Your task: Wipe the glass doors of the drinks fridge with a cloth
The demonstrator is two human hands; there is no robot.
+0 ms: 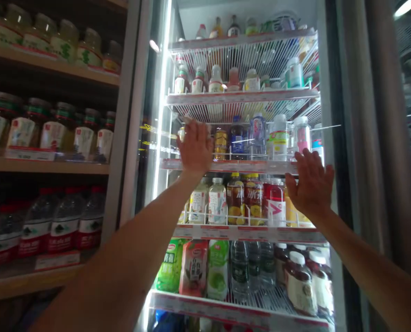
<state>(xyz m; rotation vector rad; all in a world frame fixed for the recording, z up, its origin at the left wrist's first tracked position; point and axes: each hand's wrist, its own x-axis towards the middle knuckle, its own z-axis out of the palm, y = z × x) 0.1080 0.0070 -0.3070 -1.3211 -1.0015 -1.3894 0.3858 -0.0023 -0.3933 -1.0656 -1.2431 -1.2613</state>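
Note:
Both arms reach toward a lit drinks fridge with wire shelves. My left hand [196, 146] is held up with its fingers stretched out, in front of the middle shelf beside a gold can [220, 144]. It holds nothing. Lower and to the right, my right hand [311, 186] has its fingers spread and holds nothing. It covers part of an orange bottle [291, 210], near a bottle with a pink label [302, 134] and a red drink bottle [275, 200]. Faint reflections hint at glass; I cannot tell whether either palm touches it.
Wooden shelves [46, 166] on the left bear jars and red-capped water bottles [62, 226]. The fridge's lower shelf [240, 311] carries green and red packs [193, 267] and white-capped dark bottles [300, 281]. A grey frame [354, 115] stands at the fridge's right.

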